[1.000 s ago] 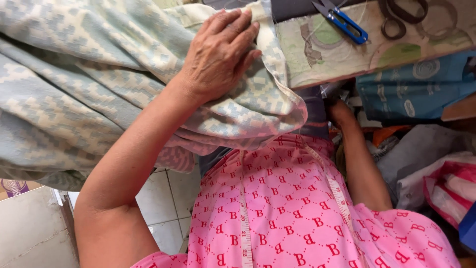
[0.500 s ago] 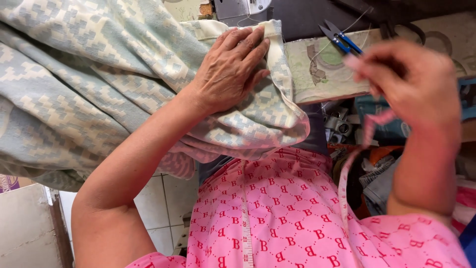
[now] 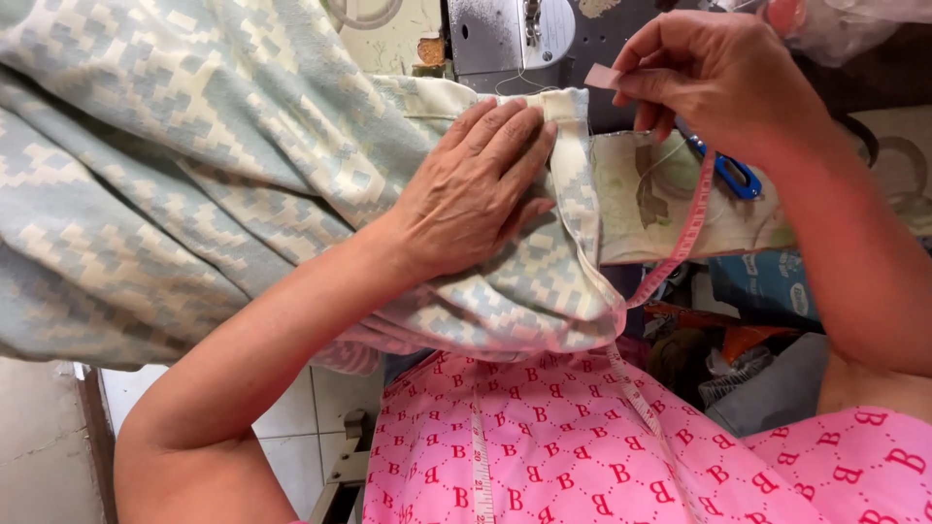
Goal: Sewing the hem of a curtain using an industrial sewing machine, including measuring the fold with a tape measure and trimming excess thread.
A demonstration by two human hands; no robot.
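Change from one second ago: the right hand [image 3: 723,82] was low beside the lap, then rose; it is now up near the sewing machine [image 3: 510,34], pinching the end of a pink tape measure [image 3: 680,238] between thumb and fingertips. Grip clenched on the tape end. The tape runs down from that hand, across the edge of the cloth [image 3: 194,184], and on over the pink printed garment [image 3: 602,446] at the lap.

The left hand [image 3: 476,189] has stayed on the cloth through all frames; it now lies a little nearer the folded hem. Palm flat, fingers spread and pressing down, nothing clasped in it: grip released.

The cloth, pale blue-grey with a cream stepped pattern, drapes from the surface [image 3: 767,218] at the machine down to the left, over the left forearm.

Count: two hands, both the person's own. One cloth. One tape measure seen in the hand; a second numbered strip lies down the front of the garment, whether it is the same tape cannot be told. One pair of blue-handled scissors [image 3: 728,175] on the surface, just below the right hand. One sewing machine.
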